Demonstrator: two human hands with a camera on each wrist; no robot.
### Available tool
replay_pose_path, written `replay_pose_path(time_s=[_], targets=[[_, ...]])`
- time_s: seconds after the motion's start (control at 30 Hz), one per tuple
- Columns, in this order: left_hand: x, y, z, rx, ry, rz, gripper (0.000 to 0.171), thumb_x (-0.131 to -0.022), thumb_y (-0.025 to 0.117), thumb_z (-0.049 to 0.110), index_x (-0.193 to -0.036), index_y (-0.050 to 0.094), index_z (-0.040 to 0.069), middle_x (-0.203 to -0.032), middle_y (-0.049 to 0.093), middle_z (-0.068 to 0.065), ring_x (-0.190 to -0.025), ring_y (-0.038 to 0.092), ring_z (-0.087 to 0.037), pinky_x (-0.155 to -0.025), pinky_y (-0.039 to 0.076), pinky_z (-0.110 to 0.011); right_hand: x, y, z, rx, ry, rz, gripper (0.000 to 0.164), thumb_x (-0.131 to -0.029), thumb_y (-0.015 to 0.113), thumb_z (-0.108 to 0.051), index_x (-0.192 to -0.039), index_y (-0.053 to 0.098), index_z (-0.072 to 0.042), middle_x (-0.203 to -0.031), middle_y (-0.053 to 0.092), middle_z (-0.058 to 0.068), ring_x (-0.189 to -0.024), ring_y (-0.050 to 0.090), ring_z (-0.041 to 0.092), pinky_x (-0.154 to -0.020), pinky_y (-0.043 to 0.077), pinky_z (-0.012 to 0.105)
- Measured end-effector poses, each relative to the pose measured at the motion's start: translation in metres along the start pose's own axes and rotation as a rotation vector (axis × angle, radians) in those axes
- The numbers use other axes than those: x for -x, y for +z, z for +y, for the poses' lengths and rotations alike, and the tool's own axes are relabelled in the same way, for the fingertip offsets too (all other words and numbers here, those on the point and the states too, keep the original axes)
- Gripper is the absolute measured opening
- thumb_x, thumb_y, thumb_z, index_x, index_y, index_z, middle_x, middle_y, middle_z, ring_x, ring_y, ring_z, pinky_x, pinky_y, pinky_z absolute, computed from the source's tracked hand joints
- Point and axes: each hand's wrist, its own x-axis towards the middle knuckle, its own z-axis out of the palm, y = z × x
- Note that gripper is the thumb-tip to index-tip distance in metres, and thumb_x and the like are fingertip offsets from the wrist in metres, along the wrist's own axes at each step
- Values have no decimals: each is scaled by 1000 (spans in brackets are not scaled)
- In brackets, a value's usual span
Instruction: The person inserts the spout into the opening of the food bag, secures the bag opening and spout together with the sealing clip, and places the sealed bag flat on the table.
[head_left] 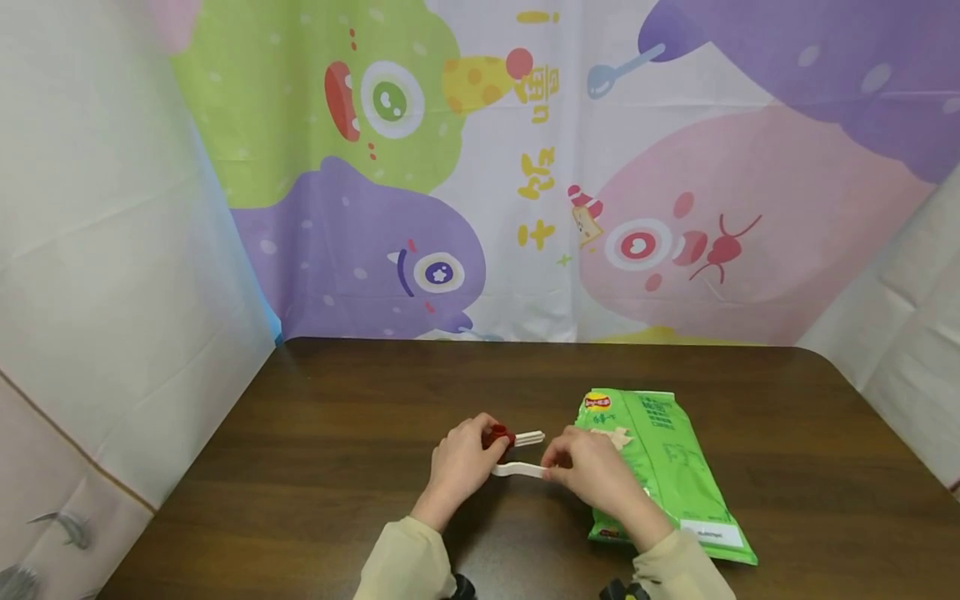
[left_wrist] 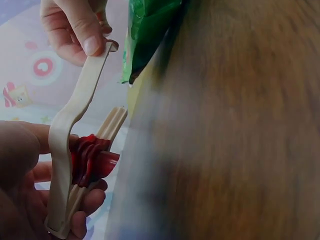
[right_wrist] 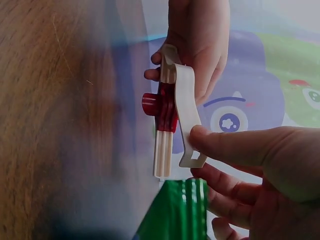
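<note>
Head view shows clip near logo-printed bag.

Head view facing forward and down over the desk, wrist views close, turned sideways, sharing the clip

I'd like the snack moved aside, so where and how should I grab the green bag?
Probably pinch the far edge of the green bag, coming from its right side: that end looks thin and nothing covers it, whereas the middle looks puffed and the right hand blocks part of its left side.
</note>
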Motion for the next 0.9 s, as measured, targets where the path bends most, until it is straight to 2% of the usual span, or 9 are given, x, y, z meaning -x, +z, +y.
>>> replay_pose_path(time_s=[0.2, 0.33, 0.57, 0.77, 0.9], targets=[[0, -2, -4, -82, 30, -81, 22, -83, 63, 32, -95, 64, 14, -83, 64, -2, -70, 60, -19, -55, 44, -34, 1, 3, -2, 37, -44, -6, 9, -72, 75, -20, -68, 66, -22, -68, 52, -12, -64, 48, 5, -66, 35, 27], [0, -2, -6, -95, 30, -125, 23, -83, 63, 32, -95, 63, 13, -83, 65, -3, -70, 59, -18, -56, 44, -34, 2, 6, -2, 22, -48, -13, 10, -72, 75, -20, -68, 65, -22, -68, 52, -12, -64, 48, 5, -67, 36, 27], [2, -4, -6, -77, 33, -151, 21, -83, 64, 30, -94, 63, 12, -83, 65, -3, -69, 57, -18, -58, 44, -34, 3, 11, -3, 36, -74, 1, 11, -70, 75, -20, -67, 65, -21, -66, 50, -13, -61, 46, 1, -67, 33, 26], [0, -7, -8, -94, 81, -169, 18, -83, 64, 30, -93, 63, 16, -84, 65, -1, -71, 59, -19, -54, 42, -33, 2, 13, -2, 16, -79, -25, 13, -71, 75, -18, -66, 63, -20, -65, 50, -12, -59, 45, -1, -71, 32, 30], [-1, -8, -7, -93, 88, -168, 18, -84, 64, 30, -94, 63, 16, -84, 65, -1, -73, 60, -19, -56, 43, -34, 1, 14, -1, 18, -93, -35, 13, -71, 75, -18, -65, 63, -20, -65, 51, -12, -59, 45, 0, -74, 33, 34]])
